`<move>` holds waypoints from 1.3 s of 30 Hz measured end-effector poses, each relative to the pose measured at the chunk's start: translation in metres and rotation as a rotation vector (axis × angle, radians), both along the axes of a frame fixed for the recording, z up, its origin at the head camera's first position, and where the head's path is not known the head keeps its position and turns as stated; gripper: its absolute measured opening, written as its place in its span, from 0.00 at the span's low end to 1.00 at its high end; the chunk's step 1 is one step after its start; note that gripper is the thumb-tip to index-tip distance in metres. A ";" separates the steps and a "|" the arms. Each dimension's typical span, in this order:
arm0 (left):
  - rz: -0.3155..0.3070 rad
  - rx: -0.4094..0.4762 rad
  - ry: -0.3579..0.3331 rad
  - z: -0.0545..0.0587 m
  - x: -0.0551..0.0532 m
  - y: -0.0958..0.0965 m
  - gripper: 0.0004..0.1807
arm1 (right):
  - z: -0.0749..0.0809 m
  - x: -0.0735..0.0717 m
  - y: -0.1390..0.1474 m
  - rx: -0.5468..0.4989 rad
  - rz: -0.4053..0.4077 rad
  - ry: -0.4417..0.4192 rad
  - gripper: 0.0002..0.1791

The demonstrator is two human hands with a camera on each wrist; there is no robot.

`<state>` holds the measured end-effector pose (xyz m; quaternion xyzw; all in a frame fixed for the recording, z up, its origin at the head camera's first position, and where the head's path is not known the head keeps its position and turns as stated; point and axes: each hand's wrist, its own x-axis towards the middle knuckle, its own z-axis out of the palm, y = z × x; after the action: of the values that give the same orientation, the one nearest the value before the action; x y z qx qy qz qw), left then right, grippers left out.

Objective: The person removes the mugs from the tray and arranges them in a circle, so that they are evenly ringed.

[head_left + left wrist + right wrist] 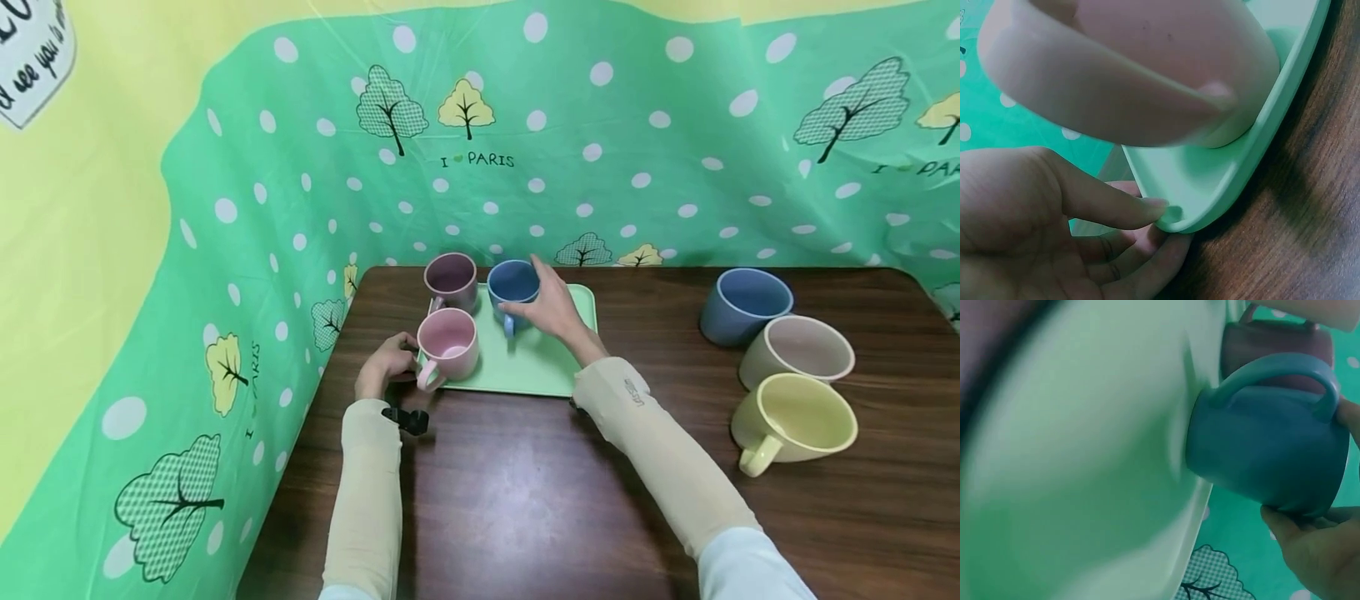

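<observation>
A light green tray [536, 367] lies on the table's left half. My left hand [388, 360] holds its near left corner; in the left wrist view the thumb [1138, 212] is over the rim and the other fingers are beneath. Close beside that hand, a pink mug [453, 354] stands on the tray, handle towards me. My right hand [555, 304] grips a blue mug [1266, 450] near its rim, thumb on one side and fingers on the other. The mug is at the tray's back part, its handle facing me. A purple mug [453, 287] is left of it.
On the right side of the dark wooden table [495, 500] stand a larger blue mug [731, 321], a pale greyish mug [772, 358] and a yellow mug [795, 429], close together. A green patterned cloth [525, 192] rises behind the table and along its left side.
</observation>
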<state>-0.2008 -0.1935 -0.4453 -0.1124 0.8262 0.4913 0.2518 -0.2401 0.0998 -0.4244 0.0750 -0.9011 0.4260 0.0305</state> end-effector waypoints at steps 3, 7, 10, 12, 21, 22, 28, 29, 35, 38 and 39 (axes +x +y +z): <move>0.005 0.005 0.004 0.000 0.001 0.000 0.20 | 0.001 0.012 0.005 0.010 -0.019 -0.007 0.61; 0.005 0.014 0.010 0.001 0.002 0.000 0.21 | 0.005 0.028 0.015 0.000 -0.056 -0.017 0.61; 0.012 0.019 0.003 0.001 0.003 0.000 0.20 | 0.012 0.043 0.022 -0.015 -0.096 -0.029 0.61; 0.017 0.021 0.001 0.001 0.004 -0.001 0.19 | 0.017 0.053 0.027 -0.021 -0.114 -0.037 0.61; 0.022 0.010 0.012 0.003 0.003 -0.002 0.21 | 0.035 0.095 0.047 -0.006 -0.179 -0.007 0.60; 0.021 0.009 0.011 0.003 0.002 -0.002 0.22 | 0.037 0.100 0.049 -0.002 -0.188 -0.005 0.60; 0.021 0.016 0.017 0.000 0.001 -0.002 0.21 | 0.045 0.131 0.065 0.027 -0.237 0.000 0.60; 0.019 0.019 0.017 0.000 0.001 -0.002 0.21 | 0.045 0.137 0.068 0.033 -0.245 0.000 0.60; 0.018 0.014 0.004 -0.005 0.002 -0.001 0.20 | 0.043 0.168 0.081 0.069 -0.283 0.004 0.60; 0.015 0.010 0.005 -0.005 0.003 0.000 0.20 | 0.042 0.178 0.086 0.083 -0.309 0.012 0.60; 0.013 0.009 0.007 -0.004 0.003 0.001 0.20 | 0.042 0.181 0.088 0.087 -0.320 0.010 0.60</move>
<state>-0.1979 -0.1926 -0.4497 -0.1148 0.8241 0.4972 0.2461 -0.0588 0.1876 -0.3822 -0.0662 -0.9190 0.3758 0.0990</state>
